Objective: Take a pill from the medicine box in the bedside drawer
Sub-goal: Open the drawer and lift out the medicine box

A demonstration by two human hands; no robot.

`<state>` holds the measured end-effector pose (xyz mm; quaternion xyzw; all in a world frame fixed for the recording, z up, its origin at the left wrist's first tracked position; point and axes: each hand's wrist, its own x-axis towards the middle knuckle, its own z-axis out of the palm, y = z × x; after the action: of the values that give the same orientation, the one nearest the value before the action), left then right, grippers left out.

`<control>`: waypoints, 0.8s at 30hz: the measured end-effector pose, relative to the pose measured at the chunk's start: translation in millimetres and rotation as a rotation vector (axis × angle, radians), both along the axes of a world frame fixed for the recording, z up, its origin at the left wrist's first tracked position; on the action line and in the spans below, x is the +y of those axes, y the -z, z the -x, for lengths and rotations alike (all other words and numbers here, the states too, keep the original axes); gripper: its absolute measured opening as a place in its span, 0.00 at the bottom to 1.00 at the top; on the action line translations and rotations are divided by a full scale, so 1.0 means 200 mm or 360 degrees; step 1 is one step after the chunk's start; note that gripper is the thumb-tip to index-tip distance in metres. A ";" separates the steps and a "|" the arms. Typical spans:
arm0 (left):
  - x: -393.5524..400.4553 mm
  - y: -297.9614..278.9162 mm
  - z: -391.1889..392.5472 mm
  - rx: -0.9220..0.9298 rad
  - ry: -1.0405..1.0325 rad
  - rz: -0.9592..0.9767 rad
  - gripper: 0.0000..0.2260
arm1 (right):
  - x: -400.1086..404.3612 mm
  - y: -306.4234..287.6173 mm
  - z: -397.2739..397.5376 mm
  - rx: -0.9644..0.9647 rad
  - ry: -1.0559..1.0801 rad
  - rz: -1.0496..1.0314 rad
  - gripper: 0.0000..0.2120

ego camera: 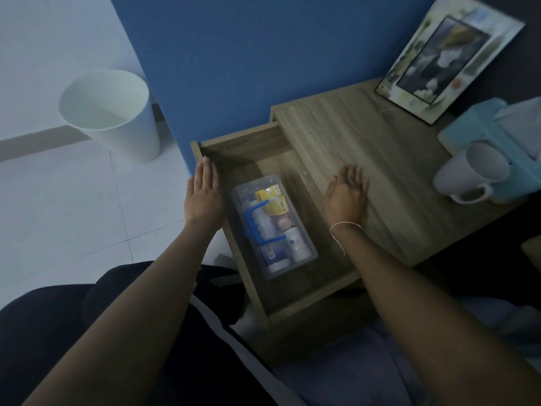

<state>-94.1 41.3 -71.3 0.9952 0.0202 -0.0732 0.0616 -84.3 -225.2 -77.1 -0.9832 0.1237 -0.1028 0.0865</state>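
Observation:
The bedside drawer [234, 152] is pulled out and open. Inside it lies a clear plastic medicine box [304, 253] with a blue handle [257, 227] on its closed lid, and bottles and packets show through the plastic. My left hand [203, 194] hovers flat over the drawer's left rim, fingers together and extended, holding nothing. My right hand [347, 197] is over the right edge of the drawer at the nightstand top, palm turned inward, fingers loosely apart and empty. A thin string bracelet circles the right wrist. Both hands flank the box without touching it.
The wooden nightstand top [380, 159] carries a white mug [471, 172], a light blue tissue box [497, 133] and a leaning picture frame [445, 57]. A white waste bin [111, 112] stands on the tiled floor at left. A blue wall panel is behind.

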 end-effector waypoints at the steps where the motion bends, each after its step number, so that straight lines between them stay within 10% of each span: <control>1: -0.01 0.00 0.01 -0.0008 -0.0023 0.0050 0.32 | 0.00 0.00 0.00 -0.0004 0.0002 -0.0015 0.23; 8: -0.04 -0.03 0.05 -0.0183 0.0281 0.0251 0.28 | 0.12 -0.06 0.18 -0.0326 -0.0490 -0.0504 0.20; 14: -0.16 -0.01 -0.09 -0.0025 0.0398 0.0357 0.27 | 0.38 0.13 0.39 0.0371 -0.0531 -0.0462 0.41; 24: -0.21 0.12 -0.22 0.0443 0.0070 0.0754 0.27 | 0.35 0.22 0.49 0.0639 -0.0414 -0.0625 0.60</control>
<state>-49.1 -0.8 -94.3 0.9336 -0.0109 -0.2133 0.2878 -182.2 -154.6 -121.7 -0.9559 0.0290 0.1314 0.2611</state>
